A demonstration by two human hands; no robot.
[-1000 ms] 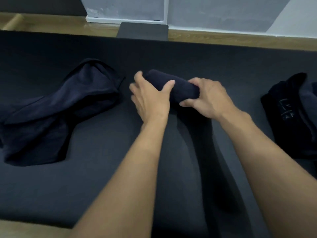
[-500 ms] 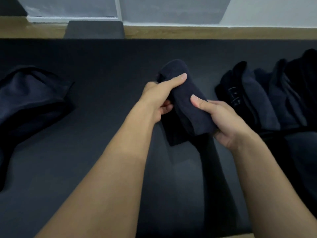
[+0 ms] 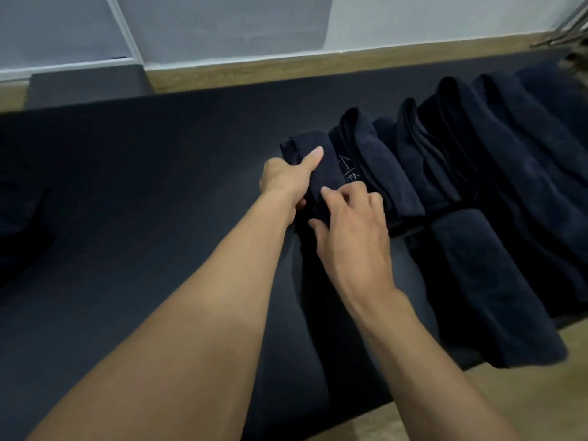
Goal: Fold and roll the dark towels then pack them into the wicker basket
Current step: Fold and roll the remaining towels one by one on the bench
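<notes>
1. Both hands clamp on the rolled towel (image 3: 321, 176). The left hand (image 3: 283, 181) wraps its far end, thumb laid along the top and fingers tucked underneath. The right hand (image 3: 353, 230) takes the near end, bent fingertips on top and the thumb at the roll's near left side.
2. Held this way, the rolled towel lies low on the dark mat (image 3: 143, 186), its length running away from the person. Whether its underside touches the mat cannot be told.
3. Just to the right of the grip, touching the roll, lies a folded towel with pale stitched marks (image 3: 366, 160).
4. Further right of that one, more dark towels (image 3: 461, 148) lie side by side in a row, folded edges pointing away, each pressed against the next.
5. Nearer the person and right of the right hand, a larger folded towel (image 3: 486, 281) lies flat, its near end reaching over the mat's edge.
6. Well to the left of the grip, at the frame edge, sits a dark crumpled cloth (image 3: 19, 224).
7. Beyond the mat runs a strip of wooden floor (image 3: 318, 63), then a pale wall (image 3: 413, 20).
</notes>
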